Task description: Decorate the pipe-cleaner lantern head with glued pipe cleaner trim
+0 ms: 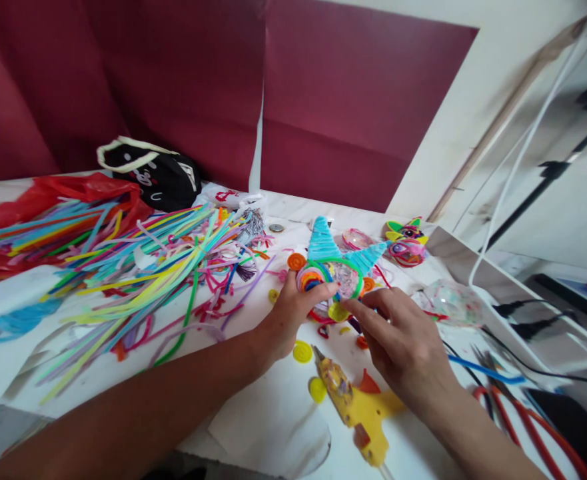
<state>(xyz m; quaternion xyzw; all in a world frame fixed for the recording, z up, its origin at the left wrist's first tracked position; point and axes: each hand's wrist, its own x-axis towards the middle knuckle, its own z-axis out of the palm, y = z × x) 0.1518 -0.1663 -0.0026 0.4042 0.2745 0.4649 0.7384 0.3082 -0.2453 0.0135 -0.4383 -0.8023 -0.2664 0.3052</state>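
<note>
My left hand [293,310] grips a pipe-cleaner figure [336,267] from its left side, thumb on its rainbow spiral. The figure has two light-blue cones, a clear glittery ball and a green ring. With its fingertips, my right hand [398,337] pinches a small yellow spiral disc [338,312] at the figure's lower edge. Both hands rest over the white table [273,413].
A big heap of coloured pipe cleaners [138,267] lies to the left, with a red plastic bag [73,193] and black pouch [153,173] behind. A yellow glue gun [360,407], loose spirals [302,351], another figure [407,241], a clear ball [453,301] and red-handled scissors [523,413] lie nearby.
</note>
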